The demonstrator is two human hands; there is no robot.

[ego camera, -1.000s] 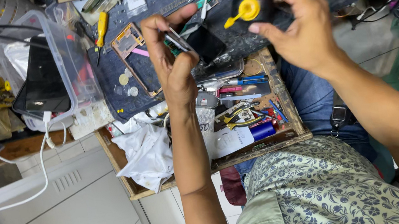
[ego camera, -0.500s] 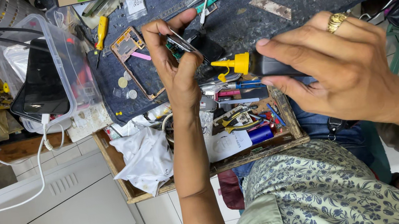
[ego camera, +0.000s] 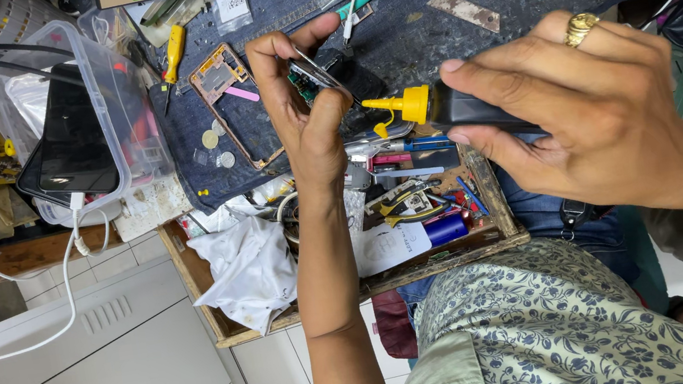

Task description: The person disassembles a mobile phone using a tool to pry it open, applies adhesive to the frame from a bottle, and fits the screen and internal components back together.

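Your right hand (ego camera: 612, 112) has drawn nearer the camera than a second ago, fingers closed around the black bottle with the yellow nozzle (ego camera: 438, 108), whose tip now points at the small phone part (ego camera: 314, 73). Your left hand (ego camera: 301, 107) keeps that part pinched above the blue mat (ego camera: 423, 14), position unchanged.

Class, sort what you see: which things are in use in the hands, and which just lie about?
In use:
left hand
small phone part
right hand
black bottle with yellow nozzle

Lying about:
yellow-handled screwdriver
white cloth
clear plastic tub
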